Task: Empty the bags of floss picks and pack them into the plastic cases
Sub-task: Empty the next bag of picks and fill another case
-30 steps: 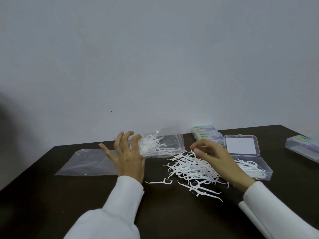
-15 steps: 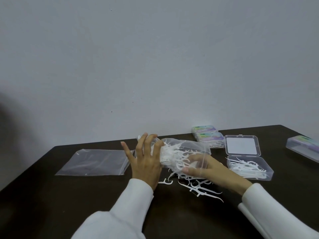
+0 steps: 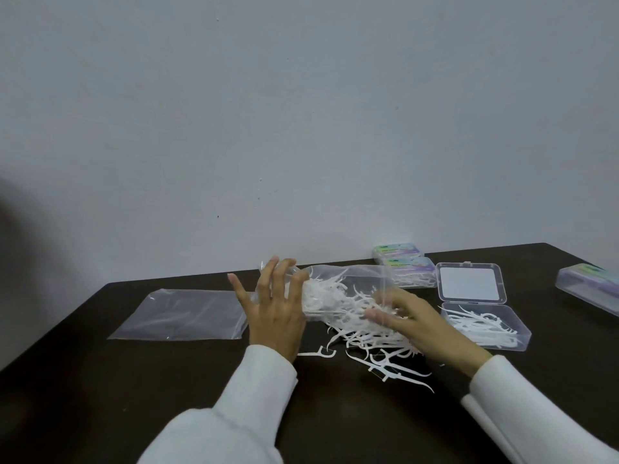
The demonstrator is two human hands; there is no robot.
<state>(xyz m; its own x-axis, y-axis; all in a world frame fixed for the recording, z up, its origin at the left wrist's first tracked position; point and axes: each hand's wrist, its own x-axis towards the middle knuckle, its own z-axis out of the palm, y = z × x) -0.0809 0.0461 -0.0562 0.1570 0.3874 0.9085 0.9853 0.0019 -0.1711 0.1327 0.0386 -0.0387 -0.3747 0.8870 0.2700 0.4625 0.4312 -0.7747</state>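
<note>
Two closed cases (image 3: pixel 405 264), pastel labels unreadable

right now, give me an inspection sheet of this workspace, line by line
surface: dark table, set against a plain pale wall.
job's things: bag of floss picks held above a loose pile of picks; open case with picks in its base and its lid laid back; two closed labelled cases near the wall; another closed case at the right edge.
clutter: empty flat bag lying on the left.
grippers: left hand grips the bag's left end; right hand holds its right end, fingers curled on the plastic.
cables: nothing seen.
surroundings: white sleeves; dark shadow at the left edge.
</note>
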